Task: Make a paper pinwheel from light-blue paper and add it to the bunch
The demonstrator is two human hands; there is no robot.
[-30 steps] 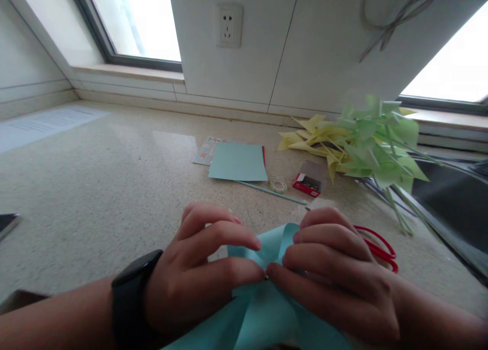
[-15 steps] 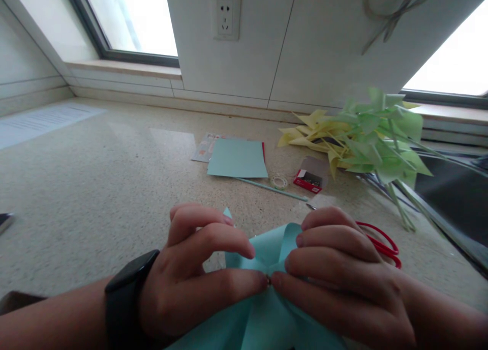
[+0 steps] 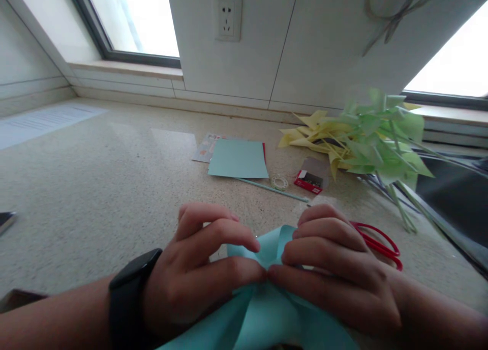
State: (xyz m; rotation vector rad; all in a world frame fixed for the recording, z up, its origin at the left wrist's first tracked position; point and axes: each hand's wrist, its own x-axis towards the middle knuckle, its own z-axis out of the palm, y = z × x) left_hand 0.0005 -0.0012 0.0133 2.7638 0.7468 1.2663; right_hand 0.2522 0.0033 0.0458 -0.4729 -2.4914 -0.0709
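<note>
- Two hands are at work: your right grip (image 3: 339, 271) is closed on a curled fold of the blue paper (image 3: 265, 319), while your left grip (image 3: 194, 279) lays its thumb at the middle, forefinger arched away; whether that one clasps anything underneath, I cannot tell.
- You have the blue paper directly under and between your grips, its bent flaps spreading toward you and out of view.
- Your fingertips come together over the middle and hide it, so a layer slipping out of line there could escape you; uneven pressure would be the likely cause.
- Lift your left thumb too soon and the fold may spring open, since curled paper tends to flatten.
- Draw the grips apart while both press, and you might tear the paper near the middle, where the strain would gather.
- Squeeze harder with the right grip and you could crush its curl into a lasting crease.
- Red-handled scissors (image 3: 377, 246) lie just right of your right grip, partly hidden by it; swinging that wrist outward might knock them along the surface (image 3: 125, 187).
- Beyond both grips, you have a thin stick (image 3: 267, 188) and a tape roll (image 3: 274, 183) close together; a forward sweep of your knuckles could scatter them.
</note>
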